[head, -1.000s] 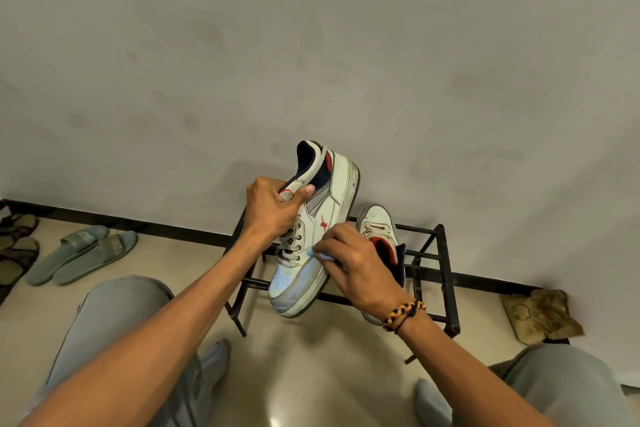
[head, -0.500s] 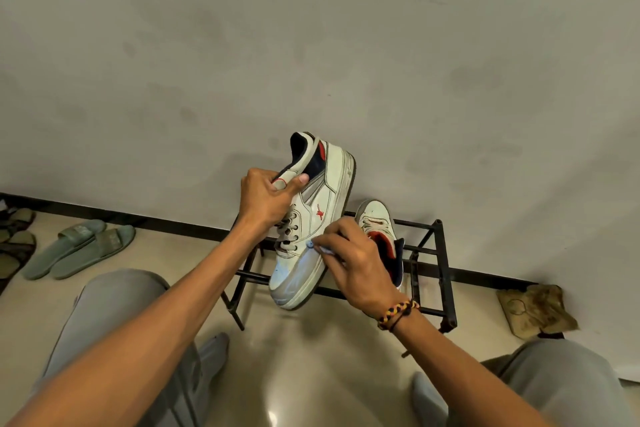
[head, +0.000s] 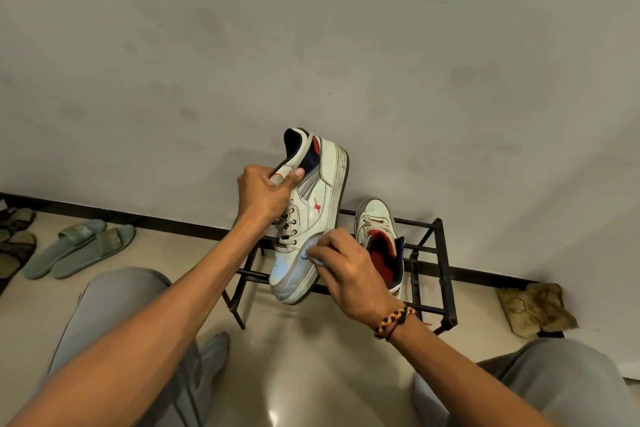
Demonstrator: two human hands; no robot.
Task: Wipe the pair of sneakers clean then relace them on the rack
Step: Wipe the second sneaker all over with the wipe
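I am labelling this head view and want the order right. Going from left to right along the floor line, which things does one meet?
Brown sandals → green slides → held sneaker → second sneaker on the black rack → crumpled brown bag.

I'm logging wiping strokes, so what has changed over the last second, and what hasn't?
The right hand with its pale wipe slid slightly from the laces toward the side of the toe of the held sneaker. The left hand keeps gripping the tongue, with the shoe tilted toe down. Nothing was let go. The second sneaker stayed on the rack.
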